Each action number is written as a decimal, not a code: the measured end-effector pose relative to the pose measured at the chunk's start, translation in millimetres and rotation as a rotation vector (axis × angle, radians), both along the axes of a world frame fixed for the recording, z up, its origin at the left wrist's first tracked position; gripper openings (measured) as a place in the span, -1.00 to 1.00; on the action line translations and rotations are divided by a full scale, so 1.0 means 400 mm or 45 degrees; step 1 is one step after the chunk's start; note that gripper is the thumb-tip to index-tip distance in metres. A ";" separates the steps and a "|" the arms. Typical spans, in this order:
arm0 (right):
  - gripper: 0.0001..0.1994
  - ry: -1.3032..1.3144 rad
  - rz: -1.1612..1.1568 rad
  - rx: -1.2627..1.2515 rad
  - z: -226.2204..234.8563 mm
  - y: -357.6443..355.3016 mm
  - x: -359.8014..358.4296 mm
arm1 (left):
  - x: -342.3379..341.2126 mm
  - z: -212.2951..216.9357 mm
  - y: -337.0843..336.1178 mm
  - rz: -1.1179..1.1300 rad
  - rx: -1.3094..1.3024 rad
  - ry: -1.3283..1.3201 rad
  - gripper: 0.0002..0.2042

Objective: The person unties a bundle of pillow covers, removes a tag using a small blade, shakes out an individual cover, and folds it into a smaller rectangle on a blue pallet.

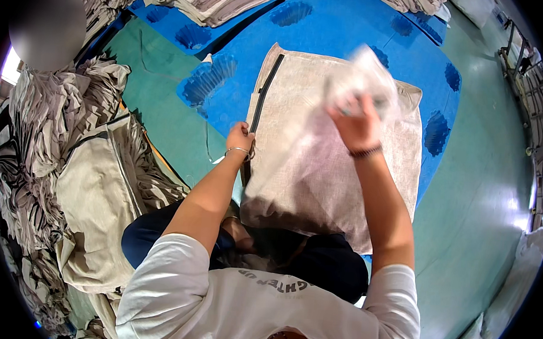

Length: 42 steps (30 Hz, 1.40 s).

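The beige fabric cover (319,177) lies at the seated person's (277,309) twelve o'clock. At its nine-o'clock edge, the left hand's (241,141) fingers curl by the dark zipper (267,90); I can't tell whether they pinch. Toward one o'clock, the right hand (359,123) blurs against a whitish, see-through sheet (375,74), its fingers' grip unclear.

Right hand (359,126) — blurred | translucent plastic (368,71) — smeared | cloth stack (209,2) cut off above
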State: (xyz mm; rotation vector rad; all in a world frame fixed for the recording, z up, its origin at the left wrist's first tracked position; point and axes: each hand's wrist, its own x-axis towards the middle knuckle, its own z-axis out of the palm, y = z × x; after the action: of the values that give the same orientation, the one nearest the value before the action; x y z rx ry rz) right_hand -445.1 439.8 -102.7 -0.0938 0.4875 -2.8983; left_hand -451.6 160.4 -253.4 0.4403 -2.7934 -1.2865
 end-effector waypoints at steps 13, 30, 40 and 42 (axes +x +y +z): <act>-0.71 -0.302 0.504 1.139 -0.232 -0.093 0.230 | -0.008 -0.010 -0.036 -0.091 0.082 -0.100 -0.76; -0.69 -0.845 -0.566 2.534 -0.248 0.526 0.807 | 0.167 0.119 -0.131 -1.542 -0.995 0.626 -0.46; -0.62 -1.337 -0.021 2.348 -0.309 0.569 0.890 | 0.132 0.040 -0.099 -1.396 -0.985 0.560 -0.47; -0.64 -1.371 -0.326 2.009 -0.307 0.561 0.886 | 0.119 0.061 -0.104 -1.425 -0.885 0.597 -0.55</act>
State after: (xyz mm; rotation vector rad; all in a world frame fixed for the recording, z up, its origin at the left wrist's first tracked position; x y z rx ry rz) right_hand -90.7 664.1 -225.6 1.5775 2.1686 -1.4460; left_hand -404.1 118.6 -229.1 -1.3783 -2.7272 -0.2110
